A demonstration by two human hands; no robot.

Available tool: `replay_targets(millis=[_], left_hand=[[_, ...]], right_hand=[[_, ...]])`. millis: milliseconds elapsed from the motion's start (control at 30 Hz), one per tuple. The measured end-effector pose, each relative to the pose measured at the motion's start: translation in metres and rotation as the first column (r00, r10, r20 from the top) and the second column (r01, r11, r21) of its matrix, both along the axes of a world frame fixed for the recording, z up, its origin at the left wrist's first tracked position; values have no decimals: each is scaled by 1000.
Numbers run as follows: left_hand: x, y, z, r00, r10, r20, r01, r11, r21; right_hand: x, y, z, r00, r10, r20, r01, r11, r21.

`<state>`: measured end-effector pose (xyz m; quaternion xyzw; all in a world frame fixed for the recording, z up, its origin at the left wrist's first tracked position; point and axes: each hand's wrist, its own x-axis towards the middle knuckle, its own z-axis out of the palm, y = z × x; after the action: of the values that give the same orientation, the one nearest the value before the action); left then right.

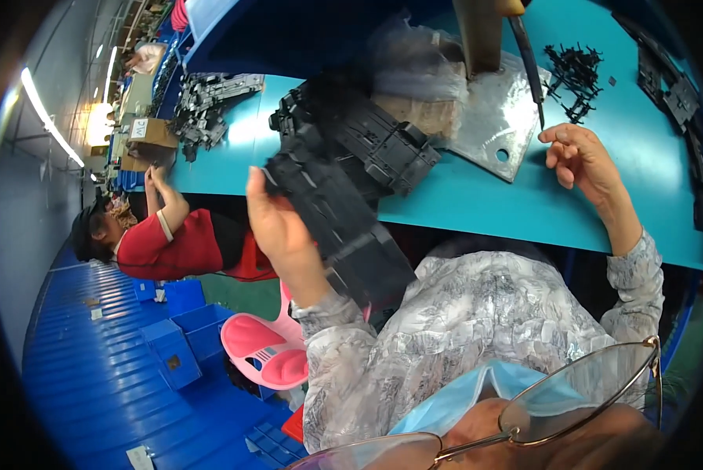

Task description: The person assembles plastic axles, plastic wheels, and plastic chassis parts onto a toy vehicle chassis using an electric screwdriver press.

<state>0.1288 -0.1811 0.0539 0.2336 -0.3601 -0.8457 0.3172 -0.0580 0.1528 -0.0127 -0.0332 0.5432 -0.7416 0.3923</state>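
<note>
My left hand (282, 239) grips a long black moulded plastic part (347, 227) by its left side, tilted over the table's front edge. Just beyond it, more black plastic housings (383, 141) lie in a heap on the table. At the right, my right hand (587, 160) is raised with its fingers curled and the thumb and forefinger close together. Whatever may be between those fingertips is too small to make out. They are right by the lower tip of a slim dark tool (527, 66) with a yellow upper end, beside a metal base plate (489, 133).
A pile of small black pieces (575, 78) lies on the turquoise table (469, 207). Clear plastic bags (422, 66) sit behind the housings; a metal post (479, 35) rises from the plate. At left are a seated co-worker in red (179, 243), a pink chair (269, 345) and blue bins (171, 352).
</note>
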Motion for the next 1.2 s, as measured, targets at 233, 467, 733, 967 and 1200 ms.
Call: replay_targets(millis=[233,467,733,967,1200], left_hand=[[-41,-123,-38,970,167,177,-81,906,-415],[-57,-173,-57,787,234,572,245,732,-636],[-63,-156,-50,814,314,488,117,735,-668],[-65,-142,-50,846,294,445,91,742,-664],[-43,-170,-55,815,423,396,33,649,-760]], right_hand=[[5,8,-1,998,-60,23,59,997,44],[-2,33,14,972,-56,-227,110,966,233],[-88,173,-17,185,252,-950,945,220,242],[-137,212,-20,456,187,-870,889,-139,436],[-173,203,-25,496,70,-865,849,-250,466]])
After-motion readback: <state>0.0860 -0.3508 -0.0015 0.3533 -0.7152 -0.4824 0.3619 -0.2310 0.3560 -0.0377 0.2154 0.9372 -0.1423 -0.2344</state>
